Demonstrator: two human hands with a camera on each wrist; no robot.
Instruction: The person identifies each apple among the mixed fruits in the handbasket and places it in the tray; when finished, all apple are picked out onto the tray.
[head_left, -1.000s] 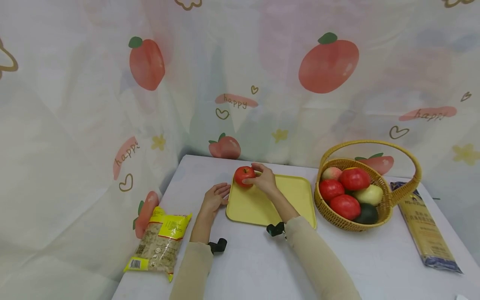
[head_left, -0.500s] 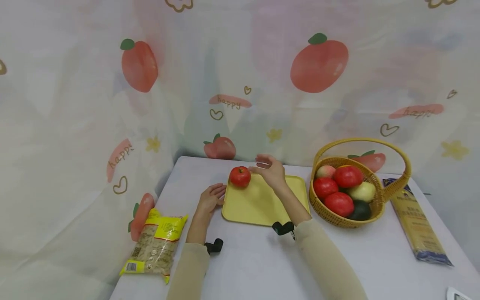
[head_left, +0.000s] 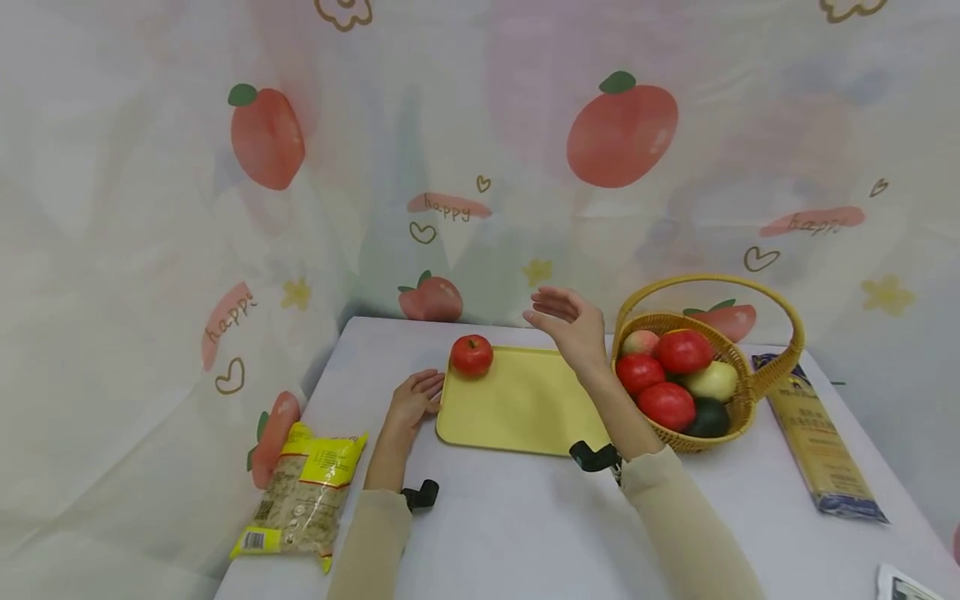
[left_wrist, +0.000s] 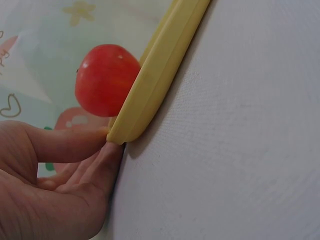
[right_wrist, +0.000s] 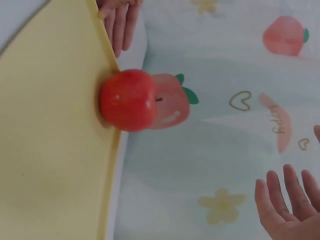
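Observation:
A red apple point(head_left: 472, 356) with a short stem sits on the yellow tray point(head_left: 517, 417), in its far left corner. My left hand point(head_left: 414, 398) rests on the table at the tray's left side. In the left wrist view its thumb point(left_wrist: 75, 144) touches the tray rim, and its straight fingers lie low beside the edge. Above the tray's far right part, my right hand point(head_left: 573, 327) is raised with nothing in it. The right wrist view shows that hand's fingers point(right_wrist: 276, 192) spread apart, well away from the apple point(right_wrist: 129, 100).
To the right of the tray stands a wicker basket point(head_left: 742, 412) with a tall handle, full of fruit. A long tan packet point(head_left: 817, 442) lies beyond it. At the left edge is a yellow-and-clear bag point(head_left: 303, 496). A printed cloth point(head_left: 510, 242) hangs behind the table.
My right hand has let go of the apple and moved up and right, away from it. The apple stays on the tray. The left hand keeps its place by the tray.

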